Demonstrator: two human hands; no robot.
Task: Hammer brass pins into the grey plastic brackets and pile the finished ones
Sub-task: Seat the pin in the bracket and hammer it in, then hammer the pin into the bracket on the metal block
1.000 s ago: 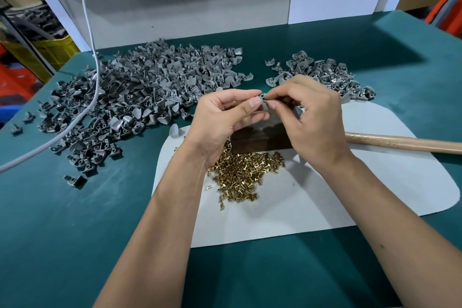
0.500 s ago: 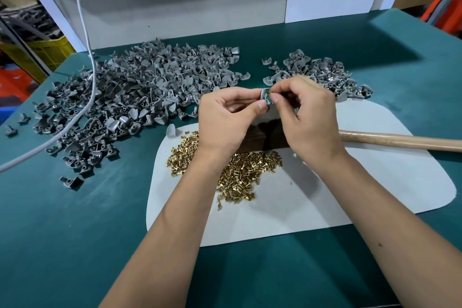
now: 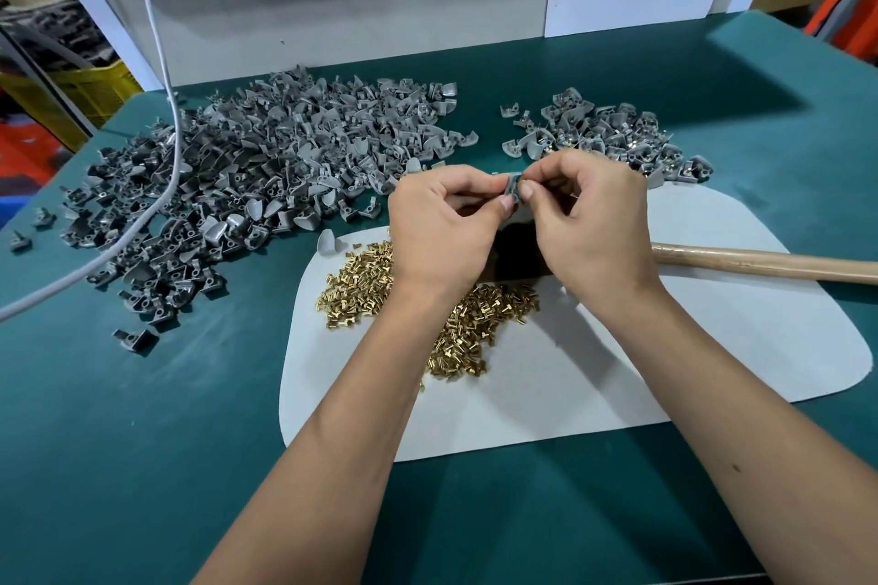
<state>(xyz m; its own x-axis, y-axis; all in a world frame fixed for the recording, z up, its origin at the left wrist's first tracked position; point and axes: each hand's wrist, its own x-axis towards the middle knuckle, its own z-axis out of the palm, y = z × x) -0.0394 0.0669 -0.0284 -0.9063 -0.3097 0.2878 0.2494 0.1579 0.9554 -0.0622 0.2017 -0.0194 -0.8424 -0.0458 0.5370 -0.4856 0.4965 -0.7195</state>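
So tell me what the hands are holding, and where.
One grey bracket, pinched at its edges between the fingertips of the left hand and right hand. Any pin is hidden.

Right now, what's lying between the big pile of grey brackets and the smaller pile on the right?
In the head view, bare green table separates the big pile from the smaller pile; nearer the person, both hands pinch one bracket in that gap.

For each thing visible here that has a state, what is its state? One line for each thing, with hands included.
left hand: pinches the held bracket.
right hand: fingertips pinch at the held bracket.
held bracket: lifted between both hands.
hammer: lying on the mat, untouched.
brass pins: loose heap on the mat.
large bracket pile: loose on the table.
small bracket pile: some show brass.
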